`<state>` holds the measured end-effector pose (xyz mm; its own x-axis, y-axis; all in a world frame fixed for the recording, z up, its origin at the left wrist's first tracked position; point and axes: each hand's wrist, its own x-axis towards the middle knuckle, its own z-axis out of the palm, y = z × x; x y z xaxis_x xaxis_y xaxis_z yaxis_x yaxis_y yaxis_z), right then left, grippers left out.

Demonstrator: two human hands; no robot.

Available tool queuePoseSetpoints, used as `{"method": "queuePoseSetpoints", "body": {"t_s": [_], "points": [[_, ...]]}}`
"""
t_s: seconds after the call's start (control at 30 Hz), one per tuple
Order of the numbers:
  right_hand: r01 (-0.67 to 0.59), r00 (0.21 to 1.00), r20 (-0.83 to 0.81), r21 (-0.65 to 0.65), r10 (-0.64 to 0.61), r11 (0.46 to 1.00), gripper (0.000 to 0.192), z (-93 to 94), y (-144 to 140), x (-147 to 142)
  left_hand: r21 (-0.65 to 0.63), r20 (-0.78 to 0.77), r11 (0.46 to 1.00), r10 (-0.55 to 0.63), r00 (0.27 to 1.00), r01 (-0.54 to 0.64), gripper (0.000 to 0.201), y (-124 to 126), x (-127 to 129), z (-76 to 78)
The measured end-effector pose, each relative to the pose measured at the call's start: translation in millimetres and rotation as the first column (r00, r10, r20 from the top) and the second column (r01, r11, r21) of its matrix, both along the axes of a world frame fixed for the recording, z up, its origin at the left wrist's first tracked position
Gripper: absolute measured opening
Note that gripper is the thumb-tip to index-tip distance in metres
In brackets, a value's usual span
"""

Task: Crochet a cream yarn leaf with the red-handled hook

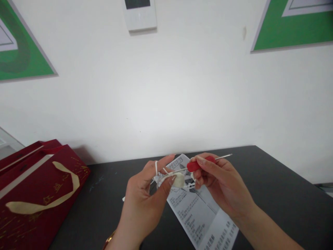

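My left hand (145,194) pinches a small cream crochet piece (178,180) between thumb and fingers. White yarn (156,168) loops round its raised index finger. In my right hand (215,177) is a crochet hook (194,166) with a red grip, held between thumb and fingers. One metal end of the hook reaches left to the top edge of the crochet piece; the other points up to the right. Loose white yarn hangs between the hands. Whether the hook tip sits inside a stitch is too small to tell.
Under the hands a printed sheet (192,215) lies on the black table (273,194). Dark red gift bags (49,187) with a cream ribbon handle stand at the left. Behind the table rises a white wall (166,86) with green-bordered frames (299,34) and a white panel (140,19).
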<state>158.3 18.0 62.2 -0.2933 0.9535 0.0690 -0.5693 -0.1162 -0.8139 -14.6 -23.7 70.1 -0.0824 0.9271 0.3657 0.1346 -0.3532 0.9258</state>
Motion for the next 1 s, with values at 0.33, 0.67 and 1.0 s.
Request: {"method": "queuePoseSetpoints", "body": {"t_s": [0.33,0.67,1.0], "points": [[-0.064,0.993,-0.11,-0.129,0.049,0.99,0.02,-7.0,2.5,-3.9,-0.063,0.349,0.998,-0.005,0.937,0.029,0.046,11.9,16.1,-10.1],[0.135,0.99,-0.038,0.057,-0.133,0.989,0.015,-7.9,-6.0,-9.4,0.016,0.451,0.988,0.132,0.883,-0.156,0.051,10.4,35.2,-22.3],[-0.15,0.624,-0.05,0.972,-0.779,-0.183,0.041,-25.1,-10.6,4.2,-0.179,0.741,0.961,-0.01,0.671,0.212,0.063,10.6,23.9,-11.4]]}}
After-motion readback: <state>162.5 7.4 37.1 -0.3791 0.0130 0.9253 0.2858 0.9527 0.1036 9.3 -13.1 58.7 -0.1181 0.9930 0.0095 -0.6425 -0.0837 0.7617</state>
